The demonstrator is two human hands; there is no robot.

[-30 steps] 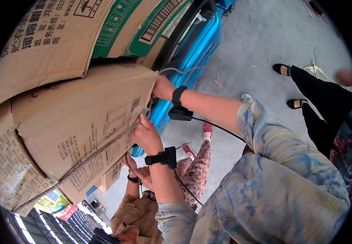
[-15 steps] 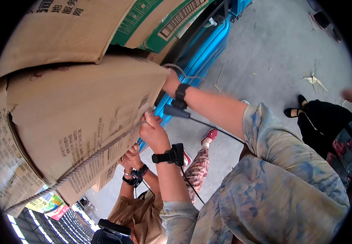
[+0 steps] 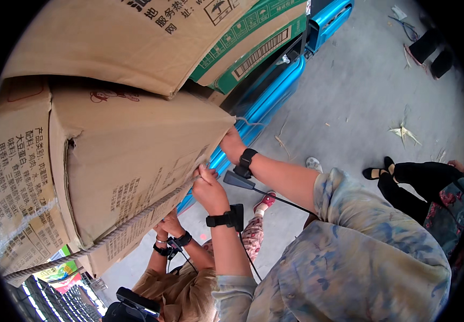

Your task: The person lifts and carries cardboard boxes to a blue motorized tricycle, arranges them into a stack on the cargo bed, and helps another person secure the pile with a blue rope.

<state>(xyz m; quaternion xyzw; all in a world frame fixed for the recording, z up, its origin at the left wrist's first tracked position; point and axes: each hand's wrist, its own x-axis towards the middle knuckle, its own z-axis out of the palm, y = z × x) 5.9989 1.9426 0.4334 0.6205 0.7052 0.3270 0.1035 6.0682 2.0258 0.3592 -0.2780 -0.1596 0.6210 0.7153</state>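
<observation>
A large brown cardboard box [image 3: 146, 129] fills the left side, with a grey rope [image 3: 130, 221] stretched across its lower face. My left hand [image 3: 210, 190] is closed at the box's right edge, pinching the rope. Above it, my right hand [image 3: 233, 146] reaches round behind the box's upper right corner, its fingers mostly hidden by the cardboard. A thin stretch of cord [image 3: 249, 123] shows just beyond that corner, near the right hand. Both wrists wear black straps with cabled devices.
More boxes, one with a green printed label [image 3: 259, 48], are stacked above. A blue vehicle side rail [image 3: 275, 88] runs behind them. At lower left a co-worker's hands [image 3: 170, 224] are at the box's lower edge. Other people stand on the grey floor [image 3: 344, 96] to the right.
The view has shifted, so the boxes sit farther right and lower. My right hand shows lower, below the box's corner. My left hand keeps its hold on the rope.
</observation>
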